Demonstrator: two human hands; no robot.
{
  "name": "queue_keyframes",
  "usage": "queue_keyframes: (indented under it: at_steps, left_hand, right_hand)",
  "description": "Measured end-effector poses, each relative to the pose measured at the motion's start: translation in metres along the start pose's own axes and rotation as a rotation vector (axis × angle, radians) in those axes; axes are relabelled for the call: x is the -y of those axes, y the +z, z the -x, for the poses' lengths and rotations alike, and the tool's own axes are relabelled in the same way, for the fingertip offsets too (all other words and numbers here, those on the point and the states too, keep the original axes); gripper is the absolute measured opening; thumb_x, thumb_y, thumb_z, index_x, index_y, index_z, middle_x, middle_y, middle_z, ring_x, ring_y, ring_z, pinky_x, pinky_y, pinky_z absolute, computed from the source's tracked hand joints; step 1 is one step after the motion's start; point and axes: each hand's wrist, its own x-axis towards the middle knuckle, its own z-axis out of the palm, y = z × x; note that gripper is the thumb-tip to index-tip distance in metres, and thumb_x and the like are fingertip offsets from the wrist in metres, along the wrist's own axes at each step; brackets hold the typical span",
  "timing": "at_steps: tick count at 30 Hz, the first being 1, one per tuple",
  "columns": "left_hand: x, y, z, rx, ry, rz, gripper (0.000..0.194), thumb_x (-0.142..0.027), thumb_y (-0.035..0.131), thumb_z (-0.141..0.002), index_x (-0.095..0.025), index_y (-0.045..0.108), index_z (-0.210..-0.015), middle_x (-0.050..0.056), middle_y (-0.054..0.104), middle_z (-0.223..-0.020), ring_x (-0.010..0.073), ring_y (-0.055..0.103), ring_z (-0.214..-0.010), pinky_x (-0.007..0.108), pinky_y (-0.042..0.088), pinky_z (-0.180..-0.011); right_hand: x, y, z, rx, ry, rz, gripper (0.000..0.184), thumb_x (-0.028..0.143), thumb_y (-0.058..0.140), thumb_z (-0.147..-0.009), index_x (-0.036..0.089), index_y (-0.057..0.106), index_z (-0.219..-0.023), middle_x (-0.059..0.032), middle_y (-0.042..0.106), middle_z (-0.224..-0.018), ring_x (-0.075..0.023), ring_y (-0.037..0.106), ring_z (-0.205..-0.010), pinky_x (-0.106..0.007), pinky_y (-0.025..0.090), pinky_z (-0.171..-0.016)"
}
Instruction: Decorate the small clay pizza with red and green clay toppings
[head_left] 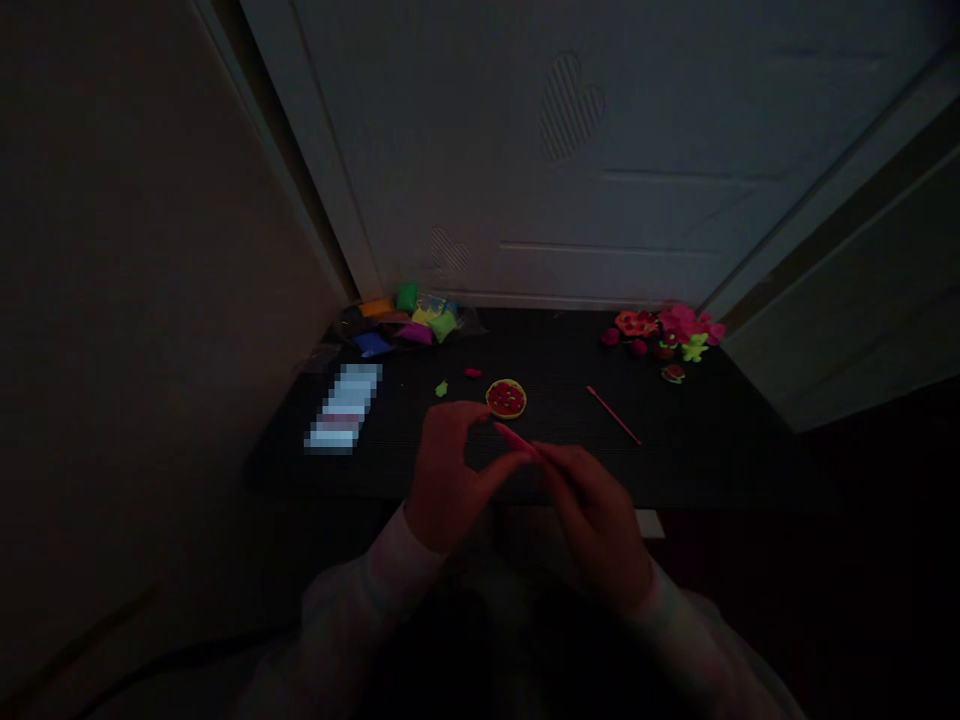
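My right hand (600, 520) is closed around a pink modelling tool (514, 438), whose flat pointed end sticks out toward the upper left. My left hand (450, 475) is curved with thumb and fingers apart, and its thumb tip meets the tool near my right fingers. Just beyond the hands lies a small round clay pizza (506, 399) with a yellow rim, a red top and dark and green bits. A bit of light green clay (442, 389) and a small pink-red piece of clay (472, 373) lie to its left.
A thin pink stick (613, 415) lies on the dark table (555, 350) at right. Colourful clay figures (679, 325) are grouped at the back right. Packets of coloured clay (416, 320) sit at the back left, beyond a bright blurred-out rectangle (345, 408). A white door panel (465, 150) stands behind.
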Motion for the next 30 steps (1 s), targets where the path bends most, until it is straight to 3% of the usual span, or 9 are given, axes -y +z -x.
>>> queue_keyframes:
  at_steps: [3, 9, 16, 30]
  left_hand:
    - [-0.006, -0.006, -0.003, 0.076, 0.032, 0.012, 0.054, -0.038, 0.067, -0.064, -0.018, 0.043, -0.108, 0.006, 0.057, -0.094, 0.019, 0.054, -0.084, 0.033, 0.047, -0.07]
    - [-0.02, -0.017, -0.011, 0.071, 0.138, 0.003, 0.029, -0.031, 0.064, -0.07, -0.017, 0.052, -0.092, 0.003, 0.061, -0.084, 0.0175, 0.055, -0.081, 0.033, 0.046, -0.074]
    - [-0.029, -0.03, -0.016, 0.082, 0.16, -0.017, 0.026, -0.03, 0.064, -0.07, -0.018, 0.056, -0.091, 0.002, 0.062, -0.082, 0.0161, 0.055, -0.081, 0.031, 0.046, -0.074]
    - [-0.024, -0.041, -0.021, 0.153, 0.254, -0.049, 0.025, -0.028, 0.06, -0.075, -0.017, 0.058, -0.097, 0.003, 0.064, -0.081, 0.0164, 0.053, -0.08, 0.031, 0.047, -0.071]
  right_hand:
    - [0.005, -0.004, 0.0, -0.005, -0.06, 0.022, 0.028, 0.012, 0.041, -0.083, 0.023, 0.052, -0.106, -0.0047, 0.06, -0.093, -0.0147, 0.057, -0.085, -0.028, 0.047, -0.073]
    - [0.014, -0.013, 0.003, -0.016, -0.139, 0.086, 0.032, 0.009, 0.042, -0.081, 0.024, 0.051, -0.108, -0.0045, 0.06, -0.09, -0.0152, 0.057, -0.083, -0.028, 0.048, -0.069]
    - [0.021, -0.02, 0.006, -0.012, -0.185, 0.116, 0.035, 0.007, 0.043, -0.08, 0.024, 0.05, -0.11, -0.0037, 0.06, -0.093, -0.0134, 0.057, -0.084, -0.025, 0.047, -0.072]
    - [0.022, -0.022, 0.007, -0.018, -0.179, 0.116, 0.034, 0.009, 0.042, -0.081, 0.026, 0.05, -0.109, -0.0047, 0.061, -0.093, -0.0154, 0.058, -0.083, -0.029, 0.048, -0.069]
